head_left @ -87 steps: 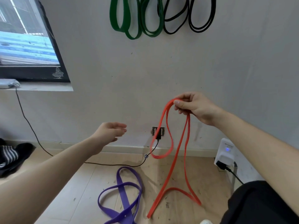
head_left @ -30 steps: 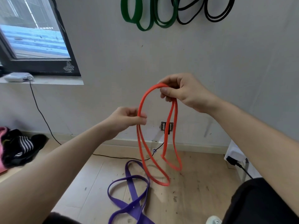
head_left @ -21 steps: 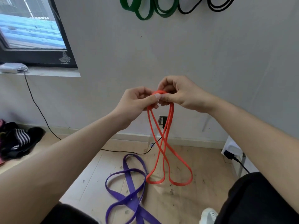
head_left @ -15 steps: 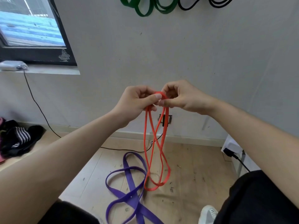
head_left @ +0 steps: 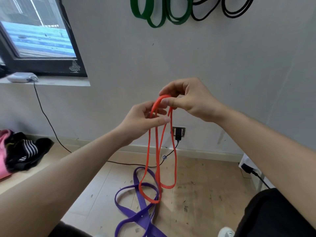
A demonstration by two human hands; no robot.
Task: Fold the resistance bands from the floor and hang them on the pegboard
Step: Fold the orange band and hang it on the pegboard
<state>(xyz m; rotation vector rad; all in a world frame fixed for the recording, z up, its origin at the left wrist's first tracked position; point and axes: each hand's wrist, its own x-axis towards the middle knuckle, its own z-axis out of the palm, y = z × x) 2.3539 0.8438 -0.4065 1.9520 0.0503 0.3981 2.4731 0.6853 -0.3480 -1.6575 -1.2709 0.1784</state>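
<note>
Where one hand held a long orange band (head_left: 148,151) trailing onto the floor seconds ago, two now gather it, doubled, at mid-frame. The right hand (head_left: 193,101) pinches the top bend between thumb and forefinger. The left hand (head_left: 142,119), at its 8 o'clock, curls round the strands just beneath. Two loops dangle towards 6 o'clock, seemingly clear of the boards, above the purple band (head_left: 136,212) lying on the floor. Green bands (head_left: 154,21) and black bands (head_left: 229,11) hang on the wall at 12 o'clock, their pegs out of frame. Folding looks nearly done; hanging comes next, then the purple one.
</note>
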